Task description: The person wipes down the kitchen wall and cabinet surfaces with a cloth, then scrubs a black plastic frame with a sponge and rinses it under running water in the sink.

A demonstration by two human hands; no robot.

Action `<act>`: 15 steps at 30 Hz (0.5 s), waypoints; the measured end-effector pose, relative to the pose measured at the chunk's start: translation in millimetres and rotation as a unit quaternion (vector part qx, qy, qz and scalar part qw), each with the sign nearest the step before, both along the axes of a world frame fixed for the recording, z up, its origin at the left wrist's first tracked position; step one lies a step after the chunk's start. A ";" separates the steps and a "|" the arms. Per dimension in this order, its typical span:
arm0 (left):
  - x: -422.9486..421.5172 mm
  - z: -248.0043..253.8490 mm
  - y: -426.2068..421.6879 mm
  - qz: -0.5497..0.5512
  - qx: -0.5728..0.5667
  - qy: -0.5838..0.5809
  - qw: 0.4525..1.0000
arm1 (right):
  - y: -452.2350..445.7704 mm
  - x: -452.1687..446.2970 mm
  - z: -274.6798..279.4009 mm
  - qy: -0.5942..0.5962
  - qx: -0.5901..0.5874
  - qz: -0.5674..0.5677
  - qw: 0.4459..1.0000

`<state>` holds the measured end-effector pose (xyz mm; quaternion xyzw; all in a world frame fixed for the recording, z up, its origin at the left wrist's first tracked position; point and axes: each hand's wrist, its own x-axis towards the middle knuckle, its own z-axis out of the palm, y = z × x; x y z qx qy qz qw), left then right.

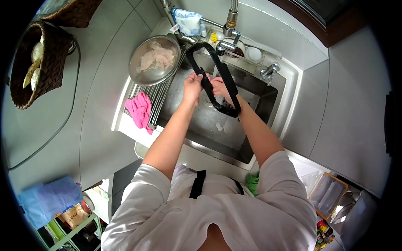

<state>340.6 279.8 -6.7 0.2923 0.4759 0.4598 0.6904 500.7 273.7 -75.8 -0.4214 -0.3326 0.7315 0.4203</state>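
Over the steel sink (205, 129), my left hand (193, 87) is closed on the left side of a black oblong frame (226, 79), thumb on top. My right hand (221, 88) is at the frame's middle, partly behind its right bar; its fingers are curled close to my left hand, and what they grip is hidden. The frame is tilted, its upper end near the faucet (226, 45). Left of the frame, a steel bowl (136, 67) holds pale pieces in liquid. Some wet patches show on the sink bottom.
A pink cloth (140, 112) lies on the drying rack (161, 90). Behind the sink are a blue-white towel (187, 21), a white cup (253, 54) and a small tap (271, 72). A woven basket (54, 62) hangs at upper left. A clear container (328, 194) is at lower right.
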 end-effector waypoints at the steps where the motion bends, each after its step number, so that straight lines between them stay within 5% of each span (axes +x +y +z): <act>1: -0.7 -0.9 2.7 0.005 -0.005 -0.003 1.000 | -3.9 2.2 1.8 0.025 -0.019 -0.013 0.999; 6: -0.8 8.2 5.2 0.015 -0.023 0.005 1.000 | -24.8 1.0 34.6 0.092 -0.074 -0.039 0.992; 15: -2.6 3.9 5.7 0.010 -0.031 -0.031 0.999 | -11.4 -2.4 15.7 0.011 -0.010 0.035 0.999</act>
